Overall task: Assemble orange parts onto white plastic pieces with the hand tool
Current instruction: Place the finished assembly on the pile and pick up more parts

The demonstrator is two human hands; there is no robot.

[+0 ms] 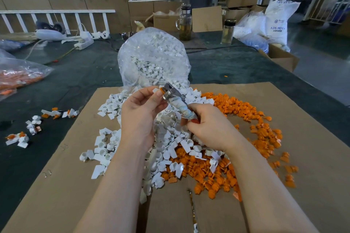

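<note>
Two hands are working above piled parts on cardboard: the left hand [141, 108] is pinching a white piece with orange part [158, 90], the right hand [205, 125] is gripping the hand tool [176, 100].

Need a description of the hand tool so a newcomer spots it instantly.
Start at the brown cardboard sheet covering the near table, then find the two hands raised over the white and orange piles. The hand tool runs diagonally between them: the right hand grips its tape-wrapped handle, and its metal head meets the piece pinched by the left hand. It is the only metal item there.

Two drink bottles [185, 22], power strip [84, 42]
</note>
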